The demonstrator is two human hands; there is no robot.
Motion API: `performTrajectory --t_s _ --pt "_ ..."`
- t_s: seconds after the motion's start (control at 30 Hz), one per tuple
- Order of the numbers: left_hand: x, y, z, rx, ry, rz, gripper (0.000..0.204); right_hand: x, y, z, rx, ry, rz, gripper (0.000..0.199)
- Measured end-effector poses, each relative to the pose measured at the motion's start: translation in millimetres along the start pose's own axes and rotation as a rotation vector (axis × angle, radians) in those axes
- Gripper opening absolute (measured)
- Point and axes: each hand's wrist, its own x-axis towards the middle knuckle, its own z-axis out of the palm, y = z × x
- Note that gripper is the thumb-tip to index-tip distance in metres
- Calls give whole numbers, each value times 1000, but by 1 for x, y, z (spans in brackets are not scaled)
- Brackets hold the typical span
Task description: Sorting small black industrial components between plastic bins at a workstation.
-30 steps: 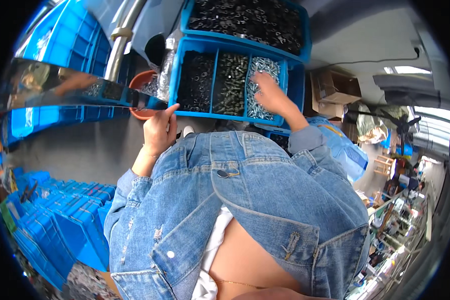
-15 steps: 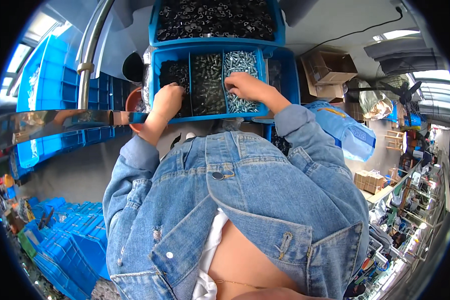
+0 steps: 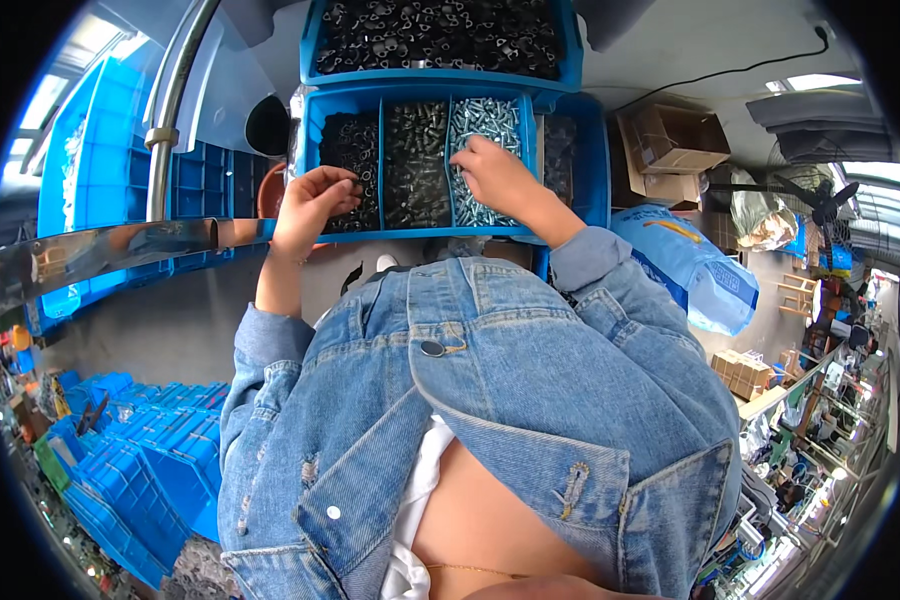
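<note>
A blue bin (image 3: 425, 236) split into three compartments stands in front of me. My left hand (image 3: 313, 205) is at the left compartment, over its left wall, thumb and fingers drawn together above small black clip-like parts (image 3: 348, 145). What sits between those fingertips is too small to make out. Dark bolt-like pieces (image 3: 415, 165) fill the middle compartment. Over the right compartment, with its silver screws (image 3: 485, 118), is my right hand (image 3: 500, 180). Its fingers are curled together at the divider, and whatever they pinch is hidden.
Behind the bin is a second blue bin (image 3: 440, 40) of black metal clips. A metal pole (image 3: 175, 110) and bar (image 3: 120, 260) stand at the left, near stacked blue crates (image 3: 100, 180). Cardboard boxes (image 3: 675, 140) and a light-blue sack (image 3: 695, 270) lie at the right.
My left hand has drawn back from the black parts toward the bin's left wall, and its fingertips now show. My right hand stays over the screws, slightly shifted.
</note>
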Motion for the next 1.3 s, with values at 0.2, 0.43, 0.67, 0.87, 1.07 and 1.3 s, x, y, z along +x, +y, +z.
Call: performTrajectory --t_s 0.2,0.43,0.67,0.87,1.07,1.3 --pt "13 11 23 418 -84 58 12 13 21 11 -199 -132 -128 17" --pt "23 -17 53 1575 -30 506 8 28 -4 -44 1031 -207 470 5" --pt "28 -22 64 1691 1 409 8 50 27 -57 1518 -68 554 9" --pt "13 -7 51 1497 1 330 12 72 36 -47 1957 29 657 16" --pt "-19 14 27 926 50 238 20 81 -7 -13 381 -169 -65 15" --pt "-35 9 23 860 99 148 19 97 -12 31 -419 -439 -269 9"
